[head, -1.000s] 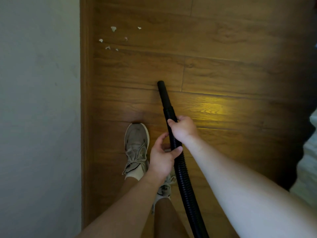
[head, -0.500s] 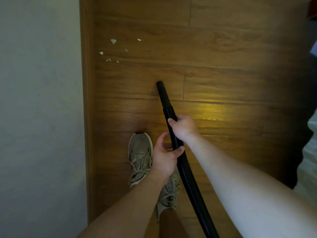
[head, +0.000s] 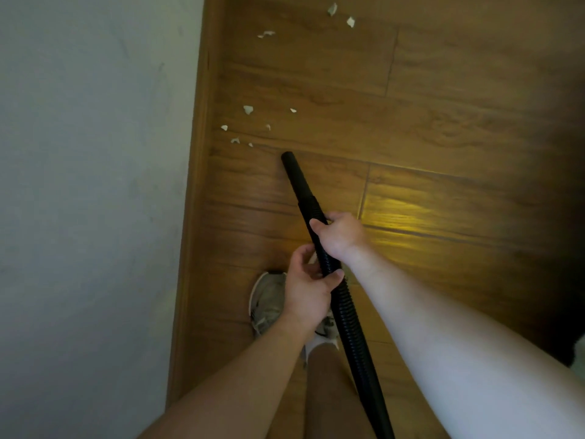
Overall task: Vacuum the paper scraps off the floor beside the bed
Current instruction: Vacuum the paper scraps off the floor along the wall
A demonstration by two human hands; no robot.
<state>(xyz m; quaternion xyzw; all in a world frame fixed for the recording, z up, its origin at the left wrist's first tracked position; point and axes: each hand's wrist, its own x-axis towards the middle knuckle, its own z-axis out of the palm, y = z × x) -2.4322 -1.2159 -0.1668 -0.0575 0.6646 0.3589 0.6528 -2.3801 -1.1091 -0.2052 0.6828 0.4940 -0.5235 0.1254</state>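
Observation:
A black ribbed vacuum hose (head: 348, 315) runs up from the bottom edge and ends in a smooth black nozzle (head: 292, 169) just above the wooden floor (head: 443, 122). My right hand (head: 340, 234) grips the hose near the nozzle. My left hand (head: 308, 288) holds the hose just below it, thumb across the ribs. Several white paper scraps (head: 248, 109) lie on the floor left of and beyond the nozzle tip, close to the baseboard. Three more scraps (head: 331, 9) lie farther off near the top edge.
A white wall (head: 95, 201) with a wooden baseboard (head: 194, 217) bounds the floor on the left. My grey shoe (head: 267, 301) stands under my left hand. A dark shadowed area and a pale edge (head: 579, 346) lie at the far right.
The view has moved forward along the wall. The paper scraps now lie much closer to the nozzle tip, and more scraps have come into view at the top. Both hands keep their hold.

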